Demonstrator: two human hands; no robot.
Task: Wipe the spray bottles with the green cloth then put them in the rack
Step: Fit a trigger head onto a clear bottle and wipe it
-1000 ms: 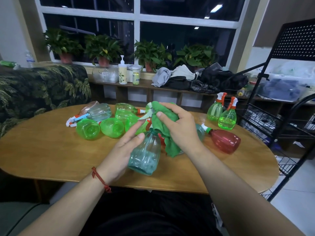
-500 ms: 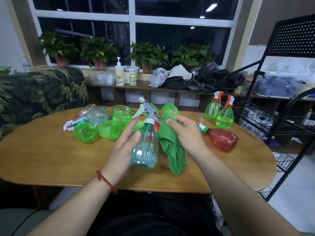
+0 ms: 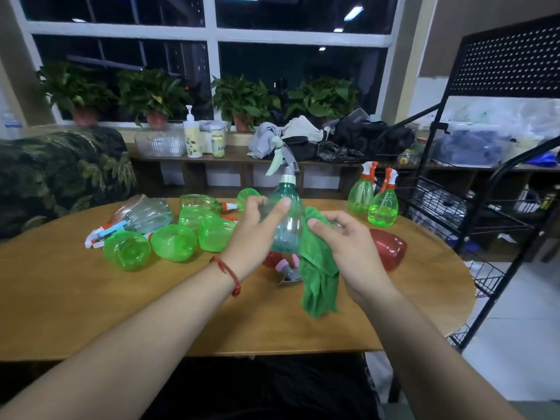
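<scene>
1. The wooden tabletop (image 3: 91,313) is big, with round ends.
2. The black rack (image 3: 509,59) stands just past the right edge of the tabletop.
3. A pile of green bottles (image 3: 172,242) lies tipped over near the far left edge.
4. The left hand (image 3: 251,237) wraps its fingers and thumb round the teal spray bottle (image 3: 288,225). The bottle is upright in the air over the middle of the tabletop, with its trigger on top.
5. The right hand (image 3: 351,247) pinches the green cloth (image 3: 318,268) with its thumb and fingers and holds it against the right side of that bottle. The rest of the cloth hangs down.
6. A red bottle (image 3: 388,247) lies on its side near the right edge, partly behind the right hand.
7. Two small green spray bottles (image 3: 383,204) stand side by side at the far right edge, near the rack.
</scene>
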